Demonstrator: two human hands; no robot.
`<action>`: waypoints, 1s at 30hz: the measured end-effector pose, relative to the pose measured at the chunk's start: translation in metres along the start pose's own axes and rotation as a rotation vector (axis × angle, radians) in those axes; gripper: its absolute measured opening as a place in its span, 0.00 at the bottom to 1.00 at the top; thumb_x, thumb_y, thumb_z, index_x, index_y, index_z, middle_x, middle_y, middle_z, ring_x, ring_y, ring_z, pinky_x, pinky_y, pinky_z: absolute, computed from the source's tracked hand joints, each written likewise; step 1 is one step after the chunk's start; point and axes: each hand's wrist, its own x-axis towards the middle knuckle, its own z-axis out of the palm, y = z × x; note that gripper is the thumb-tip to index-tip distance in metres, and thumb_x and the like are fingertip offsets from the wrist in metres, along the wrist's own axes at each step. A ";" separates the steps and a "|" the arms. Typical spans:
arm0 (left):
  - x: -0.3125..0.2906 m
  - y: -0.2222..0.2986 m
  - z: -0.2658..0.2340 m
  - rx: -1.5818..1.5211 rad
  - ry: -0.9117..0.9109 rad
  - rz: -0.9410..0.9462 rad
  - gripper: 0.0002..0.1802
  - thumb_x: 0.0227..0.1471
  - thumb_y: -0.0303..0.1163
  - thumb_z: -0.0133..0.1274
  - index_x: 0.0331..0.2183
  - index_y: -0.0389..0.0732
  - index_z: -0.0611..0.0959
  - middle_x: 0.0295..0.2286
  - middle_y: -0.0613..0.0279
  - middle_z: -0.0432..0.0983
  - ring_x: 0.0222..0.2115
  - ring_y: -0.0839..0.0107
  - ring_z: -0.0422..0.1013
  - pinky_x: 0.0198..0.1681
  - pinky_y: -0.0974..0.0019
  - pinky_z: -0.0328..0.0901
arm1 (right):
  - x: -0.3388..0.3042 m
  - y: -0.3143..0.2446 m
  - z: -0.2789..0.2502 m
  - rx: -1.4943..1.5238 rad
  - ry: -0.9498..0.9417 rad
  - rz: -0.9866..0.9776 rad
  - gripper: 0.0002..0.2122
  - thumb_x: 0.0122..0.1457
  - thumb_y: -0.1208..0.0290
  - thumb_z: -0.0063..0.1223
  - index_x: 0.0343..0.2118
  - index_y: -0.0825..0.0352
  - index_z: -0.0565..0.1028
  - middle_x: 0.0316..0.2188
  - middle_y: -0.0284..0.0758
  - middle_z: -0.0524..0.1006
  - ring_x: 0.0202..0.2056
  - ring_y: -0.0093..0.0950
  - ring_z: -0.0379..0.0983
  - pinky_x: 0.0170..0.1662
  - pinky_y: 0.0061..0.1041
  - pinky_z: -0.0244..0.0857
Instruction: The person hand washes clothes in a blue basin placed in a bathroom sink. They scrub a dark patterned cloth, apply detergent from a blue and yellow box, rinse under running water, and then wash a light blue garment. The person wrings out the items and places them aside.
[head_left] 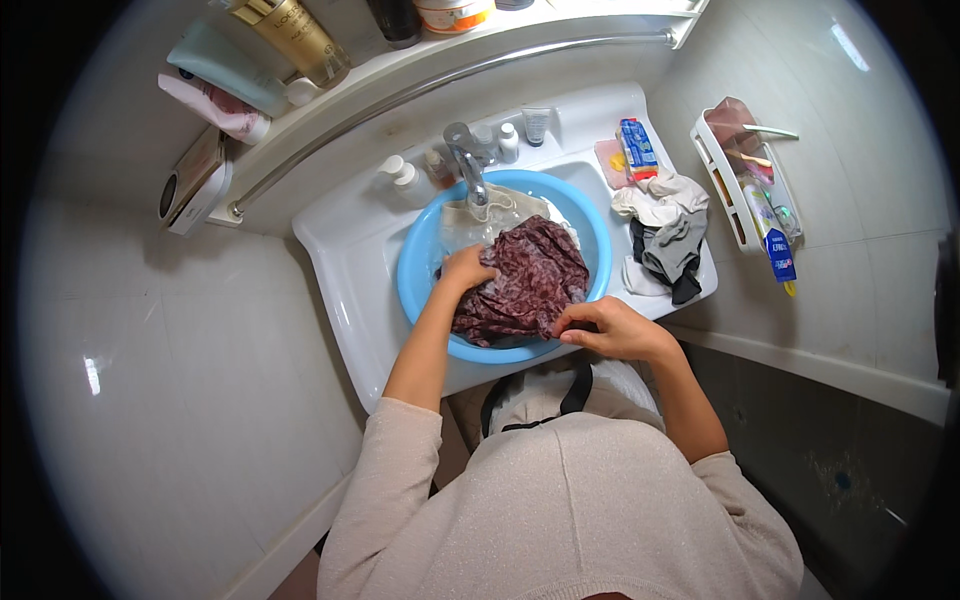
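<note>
Lying bunched in a blue basin [405,267] that stood in a white sink [345,280], the maroon cloth [528,275] stretched slantwise, its long axis running from the near left of the basin up toward the far right. Its rounded upper end pointed away from the person and to the right, while a small gathered corner pointed toward the person and ended at the right hand [618,330]. The right grip pinched that corner between thumb and fingertips, near the basin's front right rim, the forearm coming in from the right. The left hand [466,270] was on the cloth's left edge, inside the basin, its fingers angled to the right; whether its grip was pinching a fold or merely pressing on it, I could not tell, as some of the fingers were hidden. Whitish flecks showed on the cloth near that hand. Beyond the cloth, a pale fabric [457,222] lay under the tap [464,150], whose spout pointed toward the person. A heap of white, grey and black clothes [668,238] sat on the sink's right side, a blue box [637,150] just behind it. A pump bottle [402,174] stood left of the tap, a small tube [537,125] to its right.
</note>
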 end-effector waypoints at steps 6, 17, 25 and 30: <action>-0.033 -0.026 -0.043 -0.942 0.345 -0.061 0.16 0.43 0.27 0.53 0.38 0.35 0.77 0.31 0.61 0.75 0.32 0.69 0.71 0.38 0.69 0.64 | -0.004 0.007 -0.002 0.013 0.090 0.057 0.08 0.54 0.71 0.52 0.34 0.68 0.75 0.24 0.35 0.76 0.26 0.25 0.72 0.31 0.24 0.64; -0.096 -0.031 -0.110 -1.652 0.524 -0.005 0.13 0.46 0.28 0.53 0.37 0.37 0.75 0.35 0.62 0.74 0.36 0.70 0.71 0.43 0.67 0.65 | 0.044 0.001 -0.072 -0.246 0.947 -0.203 0.07 0.58 0.71 0.47 0.30 0.70 0.72 0.19 0.39 0.72 0.20 0.28 0.68 0.27 0.24 0.61; -0.103 -0.032 -0.116 -1.471 0.253 -0.149 0.21 0.52 0.40 0.50 0.42 0.34 0.75 0.39 0.58 0.74 0.40 0.67 0.71 0.47 0.64 0.64 | 0.073 0.021 -0.102 -0.118 0.893 -0.197 0.07 0.60 0.71 0.46 0.30 0.70 0.71 0.19 0.29 0.68 0.23 0.16 0.61 0.28 0.18 0.59; -0.128 -0.017 -0.141 -1.930 0.131 0.067 0.25 0.55 0.48 0.45 0.43 0.34 0.74 0.41 0.56 0.73 0.44 0.64 0.69 0.50 0.59 0.62 | 0.072 0.019 -0.117 0.328 0.793 -0.290 0.07 0.61 0.69 0.45 0.31 0.68 0.70 0.24 0.21 0.67 0.26 0.10 0.60 0.30 0.11 0.56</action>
